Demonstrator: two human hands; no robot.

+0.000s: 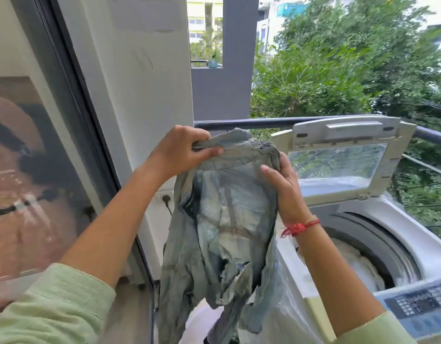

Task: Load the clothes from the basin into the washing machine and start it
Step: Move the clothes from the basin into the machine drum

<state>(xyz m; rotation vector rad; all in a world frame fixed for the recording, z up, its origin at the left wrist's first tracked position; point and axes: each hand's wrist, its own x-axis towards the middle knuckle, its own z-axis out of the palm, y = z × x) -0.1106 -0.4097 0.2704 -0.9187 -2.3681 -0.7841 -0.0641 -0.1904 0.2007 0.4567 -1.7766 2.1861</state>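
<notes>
Two hands hold faded jeans (222,219) up beside the open washing machine (400,234).
Loading looks partly done: the lid (346,135) stands up at the far side and something white (353,259) already lies in the drum (363,232), but the jeans hang left of the machine, not yet inside. The control panel (422,306) at the near right is untouched, so starting is left to do. I cannot see the basin. The left hand (187,150) is raised, its grip clamped on the waistband (239,147), fingers (202,135) over the fold; the right hand (284,192), red thread (298,228) at the wrist, pinches the other end.
</notes>
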